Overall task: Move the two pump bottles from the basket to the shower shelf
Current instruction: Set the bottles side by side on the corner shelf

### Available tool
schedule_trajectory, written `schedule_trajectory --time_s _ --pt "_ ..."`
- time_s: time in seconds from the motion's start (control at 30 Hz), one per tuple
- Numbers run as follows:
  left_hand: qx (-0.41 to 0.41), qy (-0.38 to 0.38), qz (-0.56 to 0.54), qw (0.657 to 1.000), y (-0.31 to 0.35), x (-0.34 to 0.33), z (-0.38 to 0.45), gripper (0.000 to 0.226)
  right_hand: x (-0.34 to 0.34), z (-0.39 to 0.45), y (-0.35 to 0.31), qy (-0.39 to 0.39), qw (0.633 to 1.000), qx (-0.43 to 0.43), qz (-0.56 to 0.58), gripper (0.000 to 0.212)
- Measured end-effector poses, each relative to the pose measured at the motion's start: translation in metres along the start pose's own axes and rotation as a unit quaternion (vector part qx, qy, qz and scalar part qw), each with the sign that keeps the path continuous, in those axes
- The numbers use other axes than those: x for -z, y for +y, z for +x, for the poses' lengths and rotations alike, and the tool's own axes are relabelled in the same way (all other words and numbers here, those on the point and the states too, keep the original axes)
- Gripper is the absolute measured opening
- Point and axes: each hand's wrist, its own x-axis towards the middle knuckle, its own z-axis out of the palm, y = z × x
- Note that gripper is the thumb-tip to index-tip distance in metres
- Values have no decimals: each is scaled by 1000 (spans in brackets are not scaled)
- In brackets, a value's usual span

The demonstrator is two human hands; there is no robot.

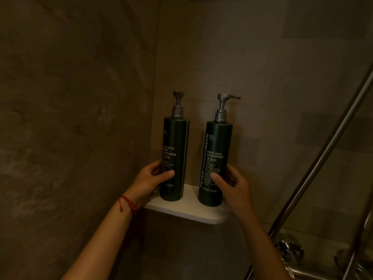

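Two tall dark green pump bottles stand upright on a white corner shower shelf point(181, 211). The left one, a body cleanser bottle point(176, 142), has its grey pump turned toward the wall. The right one, a shampoo bottle point(217, 146), has its pump spout pointing right. My left hand point(150, 180) wraps the lower part of the body cleanser bottle. My right hand point(232, 184) grips the lower part of the shampoo bottle. The basket is out of view.
Brown stone walls meet in the corner behind the shelf. A metal shower rail point(323, 156) slants up on the right, with chrome fittings point(290, 251) below it. A red string bracelet point(127, 205) is on my left wrist.
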Motion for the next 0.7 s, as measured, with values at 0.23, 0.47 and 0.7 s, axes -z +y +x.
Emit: schedule_trajectory --time_s 0.23,0.47,0.7 --pt "-71 80 75 991 -3 -14 -7 62 -1 -3 0 4 1000 1 2 46" --pt "-75 85 86 990 2 -15 -5 61 -3 -5 -1 12 1000 4 9 52" --pt "-40 69 33 996 2 -9 -6 57 -6 -7 4 15 1000 2 2 55"
